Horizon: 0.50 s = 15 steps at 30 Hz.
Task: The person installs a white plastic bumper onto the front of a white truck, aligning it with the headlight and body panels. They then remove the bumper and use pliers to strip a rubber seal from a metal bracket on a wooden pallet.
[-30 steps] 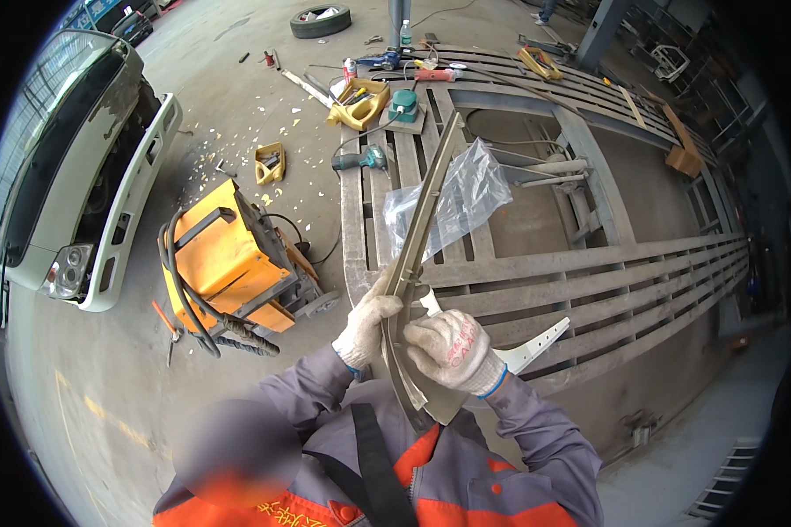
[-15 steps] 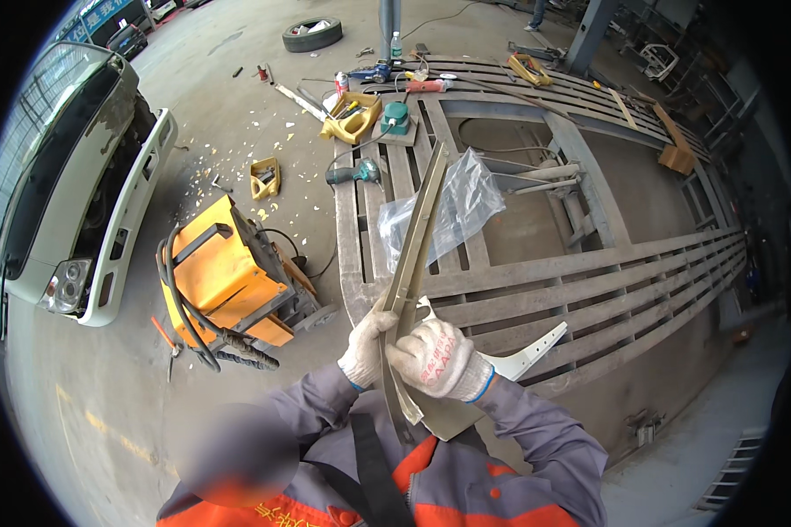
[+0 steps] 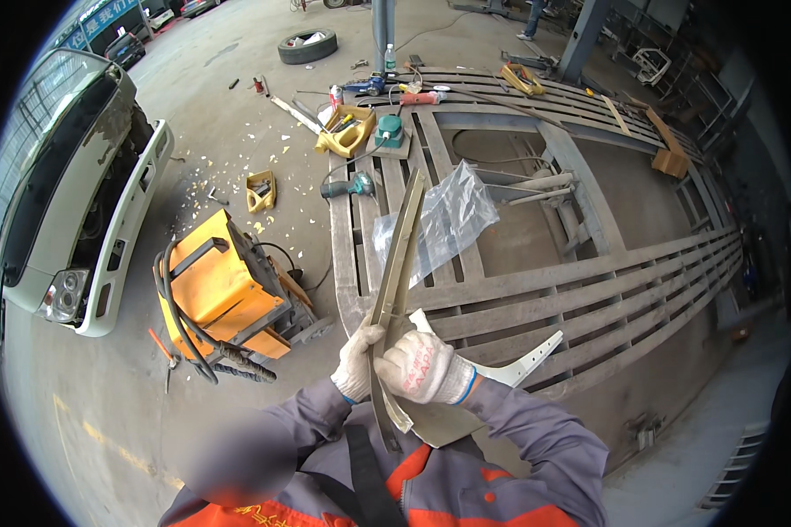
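White knit gloves cover both my hands, close together in front of my chest. My left hand (image 3: 358, 362) is closed round the left edge of a long, narrow olive-brown trim strip (image 3: 397, 250). The strip runs from my body away over the slatted metal frame. On its right side, my right hand (image 3: 424, 367) is curled against the strip with the fingers bent; what lies under them is hidden. A white curved part with a row of holes (image 3: 529, 362) shows beyond my right wrist. Past the strip, a clear plastic bag (image 3: 455, 215) lies on the slats.
The slatted metal frame (image 3: 580, 312) fills the right side. On it lie a teal drill (image 3: 350, 185), a green sander (image 3: 389, 132) and a yellow tool tray (image 3: 347, 133). An orange machine with cables (image 3: 206, 272) stands left, near a white vehicle (image 3: 119, 246). A tyre (image 3: 308, 46) lies farther off.
The strip's far end has come down and a little left, toward me. Both hands have shifted slightly left with it, keeping their grip. The whole view has also moved a little.
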Each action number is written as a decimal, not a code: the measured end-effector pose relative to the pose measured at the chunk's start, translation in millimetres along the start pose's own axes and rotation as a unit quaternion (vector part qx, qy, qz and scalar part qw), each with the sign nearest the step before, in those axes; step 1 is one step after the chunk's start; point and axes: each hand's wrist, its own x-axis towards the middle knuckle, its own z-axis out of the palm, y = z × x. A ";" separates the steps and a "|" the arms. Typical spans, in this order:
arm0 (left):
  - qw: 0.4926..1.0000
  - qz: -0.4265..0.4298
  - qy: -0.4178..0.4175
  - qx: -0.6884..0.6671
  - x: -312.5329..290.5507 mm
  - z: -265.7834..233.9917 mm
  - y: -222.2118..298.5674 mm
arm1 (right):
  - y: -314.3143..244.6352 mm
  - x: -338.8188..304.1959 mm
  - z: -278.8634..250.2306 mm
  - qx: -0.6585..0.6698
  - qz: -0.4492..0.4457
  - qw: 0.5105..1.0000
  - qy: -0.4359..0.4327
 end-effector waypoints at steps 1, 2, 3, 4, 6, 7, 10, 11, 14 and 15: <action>1.000 -0.005 -0.001 -0.004 4.1 -11.8 -1.4 | -0.8 0.4 0.0 -0.004 0.006 1.000 -0.004; 1.000 -0.010 -0.002 -0.007 6.9 -22.0 -1.9 | -1.2 0.9 -0.2 -0.008 0.013 1.000 -0.007; 1.000 0.012 -0.013 -0.002 7.5 -17.9 3.5 | 0.0 1.4 1.1 0.008 0.025 1.000 0.005; 0.999 0.035 -0.022 0.004 5.8 -8.9 12.3 | 0.9 3.1 3.2 0.024 0.036 0.999 0.019; 0.995 0.088 -0.024 0.045 10.6 -20.7 24.6 | 1.8 2.8 4.5 0.063 0.073 0.994 0.048; 0.990 0.117 -0.010 0.081 10.3 -21.9 37.4 | 0.4 0.0 4.0 0.084 0.101 0.989 0.064; 0.958 0.202 0.055 0.196 4.7 -20.7 71.2 | -7.0 -20.1 11.0 0.131 0.194 0.969 0.075; 0.933 0.247 0.063 0.254 7.0 -30.0 78.1 | -7.5 -29.3 17.6 0.144 0.214 0.963 0.076; 0.865 0.276 0.106 0.405 5.7 -62.9 93.0 | -13.0 -39.8 22.3 0.232 0.302 0.921 0.084; 0.822 0.296 0.108 0.474 3.5 -62.8 94.6 | -13.7 -42.9 21.5 0.263 0.334 0.901 0.085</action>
